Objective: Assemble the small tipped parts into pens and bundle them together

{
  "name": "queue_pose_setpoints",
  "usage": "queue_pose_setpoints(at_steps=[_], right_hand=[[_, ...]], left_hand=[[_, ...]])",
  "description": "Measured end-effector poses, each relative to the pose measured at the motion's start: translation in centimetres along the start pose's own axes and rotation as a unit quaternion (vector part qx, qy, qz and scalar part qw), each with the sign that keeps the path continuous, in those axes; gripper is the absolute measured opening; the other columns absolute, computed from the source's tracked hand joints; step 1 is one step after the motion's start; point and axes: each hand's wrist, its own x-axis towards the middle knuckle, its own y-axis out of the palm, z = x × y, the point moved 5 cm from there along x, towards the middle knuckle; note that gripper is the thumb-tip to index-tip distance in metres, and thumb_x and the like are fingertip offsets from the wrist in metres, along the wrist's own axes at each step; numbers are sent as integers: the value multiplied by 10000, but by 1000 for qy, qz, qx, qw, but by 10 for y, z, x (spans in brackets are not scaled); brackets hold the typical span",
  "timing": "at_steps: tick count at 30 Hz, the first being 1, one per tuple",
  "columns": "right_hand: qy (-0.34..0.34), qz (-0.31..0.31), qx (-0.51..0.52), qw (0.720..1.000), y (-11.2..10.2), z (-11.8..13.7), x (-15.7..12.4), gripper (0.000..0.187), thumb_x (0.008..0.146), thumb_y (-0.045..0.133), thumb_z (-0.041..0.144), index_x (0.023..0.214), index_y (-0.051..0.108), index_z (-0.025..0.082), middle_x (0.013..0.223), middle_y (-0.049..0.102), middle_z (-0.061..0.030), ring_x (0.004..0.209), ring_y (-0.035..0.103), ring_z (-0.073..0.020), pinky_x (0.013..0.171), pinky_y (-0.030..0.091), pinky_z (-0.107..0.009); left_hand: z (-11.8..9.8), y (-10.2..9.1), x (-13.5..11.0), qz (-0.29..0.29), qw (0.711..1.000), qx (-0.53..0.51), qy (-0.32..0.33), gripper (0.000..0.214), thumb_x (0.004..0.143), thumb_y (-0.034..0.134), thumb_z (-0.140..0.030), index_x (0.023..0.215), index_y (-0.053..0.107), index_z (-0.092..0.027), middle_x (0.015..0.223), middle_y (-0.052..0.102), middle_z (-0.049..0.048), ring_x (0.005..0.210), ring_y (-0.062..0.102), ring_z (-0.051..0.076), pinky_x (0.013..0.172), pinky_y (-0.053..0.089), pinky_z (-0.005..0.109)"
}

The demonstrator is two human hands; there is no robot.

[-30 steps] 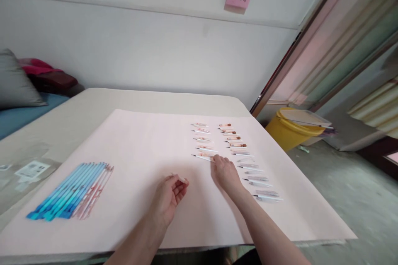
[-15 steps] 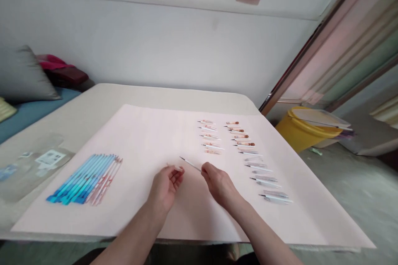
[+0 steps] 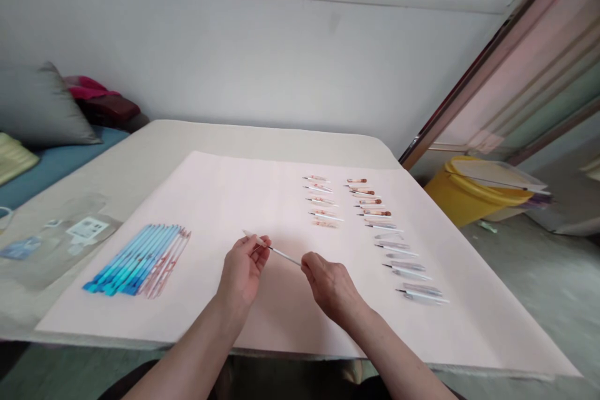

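Between the fingertips of my left hand point(image 3: 241, 272) is a short, pale, pointed pen barrel piece point(image 3: 254, 238), its tip aimed to the upper left. My right hand point(image 3: 332, 287) pinches the rear of a thin white pen refill point(image 3: 287, 257). The refill's dark tip meets the back end of the barrel piece; how far inside it sits is hidden by my left fingers. Both hands are just above the pale pink sheet point(image 3: 262, 319). To the right lie rows of refills beside clear pen parts point(image 3: 412, 269), some with brown ends point(image 3: 377, 213).
Blue pens point(image 3: 135, 259) and pink-patterned pens point(image 3: 166, 262) lie side by side at the left. A clear plastic bag point(image 3: 51, 256) rests by the sheet's left edge. Beyond the table stand a yellow bin point(image 3: 462, 197) at right and a grey cushion point(image 3: 44, 109) at left.
The refill and barrel piece were apart; now the refill's tip is at the barrel's back end. My left hand has turned the barrel in line with it. The camera view has shifted slightly.
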Motion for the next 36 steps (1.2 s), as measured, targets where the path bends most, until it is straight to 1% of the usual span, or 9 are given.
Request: queue_pose_setpoints(at_steps=[7,12,14,18,24,26,30,33,36], right_hand=[[-1,-4,-2,1000,-1,-2,-2,131,905,356,185,852,474,201,754,615,-6,564,535,-133,520,267,-241],[-3,-16,-6,1000,0,-1,-2,134,906,353,189,850,475,201,754,617,-9,569,542,-135,522,265,-246],[5,-17,-8,1000,1,-1,-2,136,906,353,185,846,474,200,754,619,-10,574,548,-137,522,264,-248],[29,-26,13,999,2,-3,-2,135,909,351,188,857,474,201,761,626,-11,595,565,-140,536,279,-245],[34,-31,54,997,6,0,0,133,909,352,206,858,475,210,746,621,-6,603,564,-146,544,297,-236],[33,-36,80,996,7,1,0,130,908,355,217,855,473,214,727,613,0,602,558,-147,546,304,-233],[45,-47,166,984,9,2,0,135,904,361,237,812,459,217,683,593,8,584,536,-139,546,329,-219],[64,-49,215,973,10,0,-1,145,896,379,250,773,450,219,667,589,11,568,523,-132,540,340,-212],[64,-51,236,968,12,0,-1,165,899,381,271,756,446,220,661,588,9,569,521,-132,538,344,-211]], left_hand=[[-8,2,0,0,1000,-2,17,52,742,622,-143,749,571,-135,846,645,92,810,640,156,672,528,231],[-1,8,-6,26,999,18,0,67,752,626,-165,775,567,-145,852,657,98,801,644,159,668,523,241],[2,11,-10,35,999,23,3,87,746,637,-175,781,561,-152,858,662,99,821,646,167,675,520,246],[5,14,-14,39,999,30,17,120,735,652,-199,774,546,-160,863,668,94,842,646,174,704,514,262],[2,16,-17,38,998,41,28,134,735,652,-226,785,543,-166,892,670,89,862,638,168,744,498,272],[7,19,-22,51,997,48,16,133,735,650,-235,782,548,-164,889,671,86,857,635,160,752,490,267],[26,26,-33,106,991,79,-22,189,727,657,-310,810,574,-162,883,675,80,770,632,137,746,485,278],[35,25,-36,112,990,83,-29,217,720,659,-339,825,574,-169,901,676,78,755,633,133,739,484,278],[37,25,-36,117,989,85,-34,206,731,649,-332,826,554,-176,900,673,75,755,638,135,721,487,268]])
